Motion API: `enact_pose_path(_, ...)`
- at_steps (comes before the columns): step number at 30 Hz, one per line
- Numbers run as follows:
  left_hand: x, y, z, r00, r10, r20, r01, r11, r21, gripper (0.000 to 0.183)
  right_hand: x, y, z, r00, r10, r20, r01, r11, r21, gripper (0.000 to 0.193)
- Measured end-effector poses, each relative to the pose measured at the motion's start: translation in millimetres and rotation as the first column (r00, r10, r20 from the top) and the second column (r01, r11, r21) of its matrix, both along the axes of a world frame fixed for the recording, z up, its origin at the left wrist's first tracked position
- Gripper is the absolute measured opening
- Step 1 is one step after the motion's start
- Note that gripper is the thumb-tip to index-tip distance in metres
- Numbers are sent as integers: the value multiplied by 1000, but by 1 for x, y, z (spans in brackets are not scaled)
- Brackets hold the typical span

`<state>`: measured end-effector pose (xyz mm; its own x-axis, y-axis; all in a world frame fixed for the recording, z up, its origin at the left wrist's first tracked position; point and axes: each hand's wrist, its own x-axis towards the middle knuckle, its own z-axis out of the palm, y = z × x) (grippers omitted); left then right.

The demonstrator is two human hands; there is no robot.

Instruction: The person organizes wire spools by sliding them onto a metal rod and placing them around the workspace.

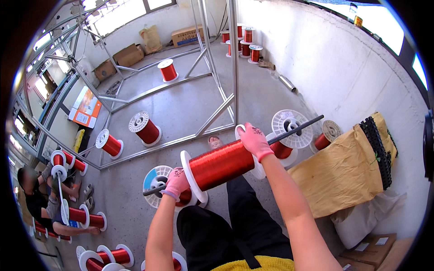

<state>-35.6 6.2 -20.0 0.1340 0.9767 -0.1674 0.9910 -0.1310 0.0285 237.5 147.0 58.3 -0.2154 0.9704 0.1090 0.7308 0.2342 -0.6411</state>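
Note:
A large spool of red wire (221, 165) with white flanges hangs in front of my legs, tilted up to the right. A dark rod (298, 128) runs through it and sticks out at both ends. My left hand (176, 182), in a pink glove, is closed around the rod beside the left flange. At the other end, my right hand (254, 140), gloved alike, grips the spool at its right flange; its palm side is hidden. Behind my left hand stands a spool with a blue-labelled flange (153, 175). Another white-flanged spool (293, 124) stands behind the rod's right part.
A metal frame (167, 143) stands ahead, with red wire spools (147, 129) on the floor within it. At right lie a tan sack (334, 169) and cardboard boxes (373, 248). A seated person (38, 194) handles spools at left. More spools (120, 256) lie at lower left.

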Motion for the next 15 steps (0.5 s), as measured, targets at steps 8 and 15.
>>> enact_pose_path(8,0,0,-2,998,-17,-57,18,1000,17,22,161,-194,-260,874,158,460,84,882,-463,40)
enact_pose_path(15,-4,3,-1,999,14,-45,-15,1000,-21,23,198,-215,-284,906,-112,407,368,685,-629,52)
